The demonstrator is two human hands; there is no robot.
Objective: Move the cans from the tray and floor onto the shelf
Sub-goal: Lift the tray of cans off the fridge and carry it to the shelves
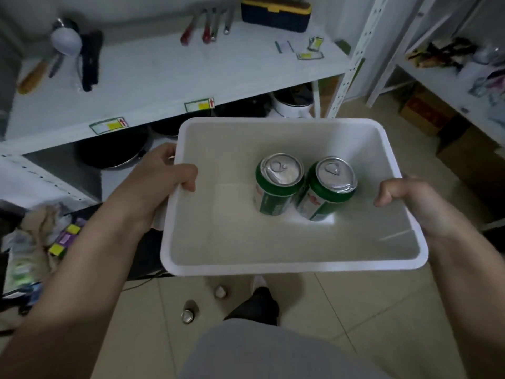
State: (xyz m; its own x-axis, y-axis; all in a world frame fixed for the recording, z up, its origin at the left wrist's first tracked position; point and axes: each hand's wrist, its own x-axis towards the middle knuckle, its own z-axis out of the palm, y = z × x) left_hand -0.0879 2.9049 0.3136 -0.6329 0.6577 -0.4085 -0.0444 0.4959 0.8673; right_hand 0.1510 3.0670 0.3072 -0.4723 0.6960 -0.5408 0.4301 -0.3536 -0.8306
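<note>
I hold a white plastic tray [273, 265] in the air in front of the shelf. My left hand [161, 177] grips its left rim and my right hand [404, 199] grips its right rim. Two green cans stand upright side by side in the tray, the left can [277, 184] touching the right can [326, 188]. On the tiled floor below the tray stand two more cans, one [188, 313] nearer me and one [220, 291] a little further. The white shelf [153, 77] lies ahead and to the left, above tray height.
Screwdrivers [200, 30], a toolbox [276, 12], a brush and a ladle lie on the shelf. Dark pans [114, 151] sit on the level below. A cluttered heap [35, 242] is at my left, cardboard boxes [431, 113] and a second rack at my right. My foot [259, 302] is near the floor cans.
</note>
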